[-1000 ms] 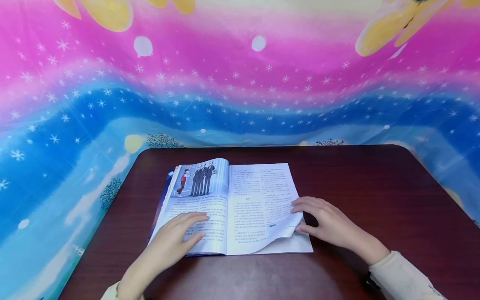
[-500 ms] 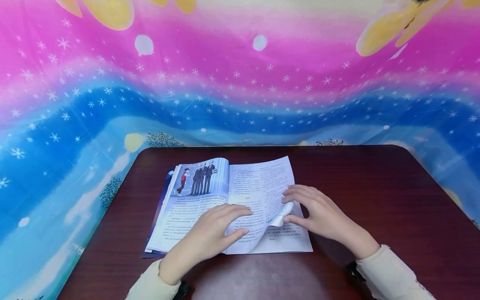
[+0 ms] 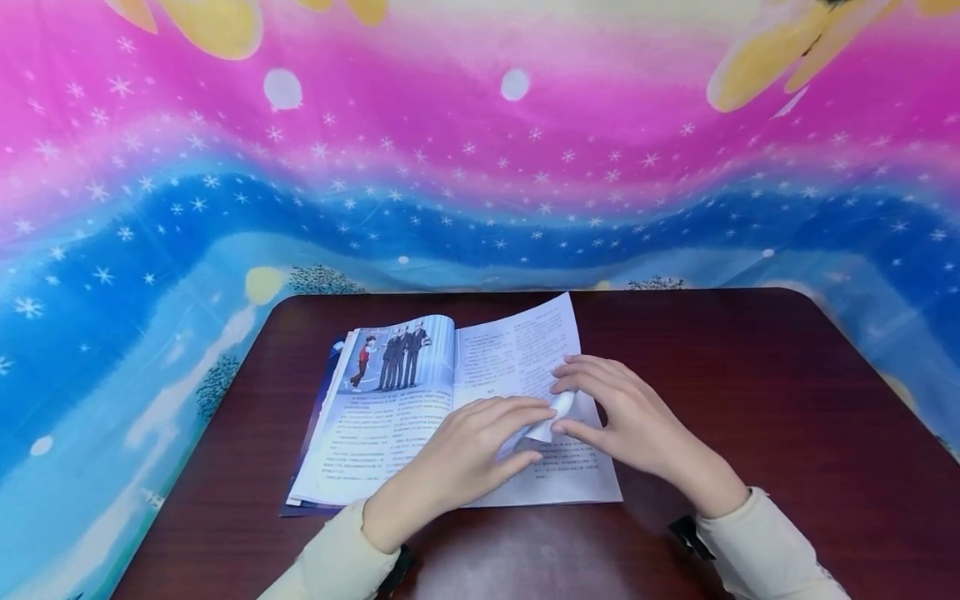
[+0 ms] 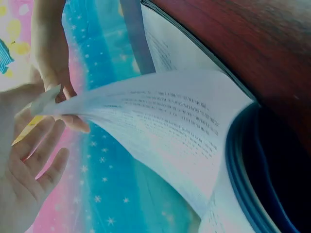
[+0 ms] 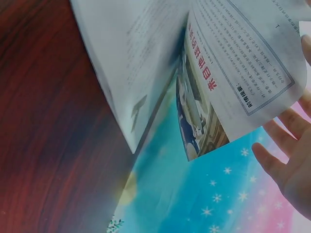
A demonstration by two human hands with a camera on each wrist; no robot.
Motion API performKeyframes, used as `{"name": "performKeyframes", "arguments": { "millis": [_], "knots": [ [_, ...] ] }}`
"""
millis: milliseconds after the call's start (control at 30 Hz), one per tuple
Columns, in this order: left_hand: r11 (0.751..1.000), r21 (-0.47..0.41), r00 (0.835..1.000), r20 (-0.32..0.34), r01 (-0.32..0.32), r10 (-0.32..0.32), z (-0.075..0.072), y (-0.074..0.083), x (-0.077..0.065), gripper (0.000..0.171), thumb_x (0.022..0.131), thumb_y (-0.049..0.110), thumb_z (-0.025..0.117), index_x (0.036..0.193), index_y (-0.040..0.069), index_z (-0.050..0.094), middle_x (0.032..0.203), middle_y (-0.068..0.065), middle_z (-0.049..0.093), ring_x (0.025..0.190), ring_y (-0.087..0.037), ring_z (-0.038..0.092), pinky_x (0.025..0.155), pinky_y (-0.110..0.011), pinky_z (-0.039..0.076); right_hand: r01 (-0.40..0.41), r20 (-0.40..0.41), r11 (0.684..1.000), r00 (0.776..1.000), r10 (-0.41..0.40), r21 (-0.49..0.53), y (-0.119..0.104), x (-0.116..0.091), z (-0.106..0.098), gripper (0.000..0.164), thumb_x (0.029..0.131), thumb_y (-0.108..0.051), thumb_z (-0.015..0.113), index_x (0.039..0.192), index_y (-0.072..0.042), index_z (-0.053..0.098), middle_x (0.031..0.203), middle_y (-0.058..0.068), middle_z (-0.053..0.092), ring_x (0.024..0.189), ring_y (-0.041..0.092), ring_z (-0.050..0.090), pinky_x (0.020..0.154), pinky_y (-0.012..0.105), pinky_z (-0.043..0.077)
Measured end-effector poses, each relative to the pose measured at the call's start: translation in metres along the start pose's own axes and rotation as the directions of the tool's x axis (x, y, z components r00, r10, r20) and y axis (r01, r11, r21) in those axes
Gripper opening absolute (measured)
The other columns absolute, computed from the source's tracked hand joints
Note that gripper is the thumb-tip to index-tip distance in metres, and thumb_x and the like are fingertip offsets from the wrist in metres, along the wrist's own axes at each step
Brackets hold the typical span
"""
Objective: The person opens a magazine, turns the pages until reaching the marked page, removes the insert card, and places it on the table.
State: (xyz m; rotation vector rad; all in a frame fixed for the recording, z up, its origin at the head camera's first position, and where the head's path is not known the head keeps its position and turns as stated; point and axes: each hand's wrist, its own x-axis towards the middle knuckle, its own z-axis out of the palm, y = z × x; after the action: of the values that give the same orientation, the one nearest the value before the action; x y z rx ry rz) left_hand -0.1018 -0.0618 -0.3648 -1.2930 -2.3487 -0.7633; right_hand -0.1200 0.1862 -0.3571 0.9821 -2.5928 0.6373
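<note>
An open magazine (image 3: 375,433) lies on the table, its left page showing a drawing of suited figures above text. One right-side page (image 3: 536,333) is lifted and bends toward the left, its near corner curled over. My right hand (image 3: 641,421) pinches that curled corner between thumb and fingers. Close beside it is my left hand (image 3: 465,446), fingers extended and fingertips right at the curl. In the left wrist view, the raised page (image 4: 160,111) arches toward both hands. The right wrist view shows the page's underside (image 5: 243,73), with red lettering and a picture.
The dark wooden table (image 3: 750,400) extends around the magazine. Behind it hangs a pink and blue cloth (image 3: 465,183) patterned with snowflakes. Beneath the lifted page lies another printed page (image 3: 577,475). A dark blue cover edge (image 3: 307,467) shows at the left.
My right hand has drawn the page corner up and leftward, lifting the page further off the one below. My left hand has moved right from the left page to the curled corner.
</note>
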Motion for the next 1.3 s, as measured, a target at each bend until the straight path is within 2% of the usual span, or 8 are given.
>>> {"name": "performKeyframes", "arguments": {
  "millis": [167,367,567,767,900,1100,1300],
  "knots": [
    [1.0,0.019,1.0,-0.006,-0.009,0.009,0.001,0.0,0.003,0.042,0.09,0.012,0.074,0.131,0.015,0.065,0.132,-0.001,0.063,0.118,-0.016,0.06,0.1,-0.031,0.047,0.01,-0.017,1.0,1.0,-0.01,0.0,-0.003,0.002,-0.003,0.041,0.084,-0.045,0.078,0.113,-0.017,0.069,0.127,0.0,0.064,0.131,0.024,0.049,0.108,0.05,0.035],
    [0.998,-0.004,0.998,0.003,0.059,-0.059,-0.005,-0.002,0.0,0.042,0.091,0.006,0.071,0.132,0.014,0.065,0.134,-0.001,0.062,0.121,-0.017,0.06,0.103,-0.032,0.046,-0.001,-0.053,0.999,0.999,0.004,0.04,-0.006,0.0,-0.008,0.049,0.082,-0.035,0.082,0.124,-0.015,0.066,0.135,0.001,0.059,0.129,0.023,0.05,0.105,0.051,0.039],
    [0.991,-0.02,0.99,-0.032,0.133,-0.134,-0.01,-0.008,-0.013,0.041,0.09,0.005,0.072,0.129,0.015,0.066,0.135,0.003,0.061,0.124,-0.015,0.057,0.101,-0.032,0.047,0.04,-0.091,0.997,0.995,-0.034,0.059,-0.005,-0.006,-0.012,0.048,0.088,-0.04,0.075,0.127,-0.013,0.065,0.136,0.0,0.059,0.128,0.02,0.051,0.105,0.045,0.04],
    [0.985,0.011,0.979,-0.109,0.173,-0.17,-0.017,-0.02,-0.033,0.047,0.083,0.0,0.078,0.127,0.014,0.067,0.133,0.0,0.063,0.121,-0.018,0.059,0.098,-0.036,0.05,0.057,-0.067,0.998,0.996,-0.055,0.037,0.002,-0.016,-0.009,0.044,0.088,-0.038,0.075,0.124,-0.013,0.066,0.133,0.0,0.061,0.125,0.019,0.054,0.104,0.04,0.04],
    [0.969,0.058,0.964,-0.133,0.238,-0.229,-0.025,-0.028,-0.048,0.05,0.082,-0.002,0.078,0.128,0.011,0.065,0.132,-0.004,0.063,0.121,-0.021,0.06,0.097,-0.039,0.05,0.051,-0.028,0.999,0.998,-0.05,0.0,0.008,-0.024,-0.008,0.041,0.087,-0.034,0.077,0.121,-0.015,0.067,0.13,0.0,0.063,0.121,0.02,0.057,0.1,0.043,0.043],
    [0.935,0.114,0.933,-0.172,0.337,-0.315,-0.038,-0.038,-0.069,0.05,0.082,-0.001,0.078,0.128,0.01,0.065,0.131,-0.007,0.064,0.119,-0.024,0.061,0.095,-0.042,0.052,0.055,0.087,0.998,0.995,-0.053,-0.025,0.016,-0.035,-0.004,0.04,0.085,-0.032,0.079,0.12,-0.016,0.069,0.127,-0.001,0.064,0.117,0.019,0.059,0.097,0.045,0.047],
    [0.885,0.167,0.891,-0.222,0.435,-0.397,-0.049,-0.044,-0.088,0.052,0.081,0.001,0.08,0.13,0.009,0.063,0.126,-0.01,0.066,0.112,-0.028,0.065,0.089,-0.045,0.054,0.079,0.179,0.996,0.981,-0.069,-0.049,0.024,-0.046,0.003,0.04,0.084,-0.031,0.08,0.119,-0.015,0.069,0.126,-0.001,0.064,0.115,0.018,0.06,0.094,0.043,0.049]
  ]
}}
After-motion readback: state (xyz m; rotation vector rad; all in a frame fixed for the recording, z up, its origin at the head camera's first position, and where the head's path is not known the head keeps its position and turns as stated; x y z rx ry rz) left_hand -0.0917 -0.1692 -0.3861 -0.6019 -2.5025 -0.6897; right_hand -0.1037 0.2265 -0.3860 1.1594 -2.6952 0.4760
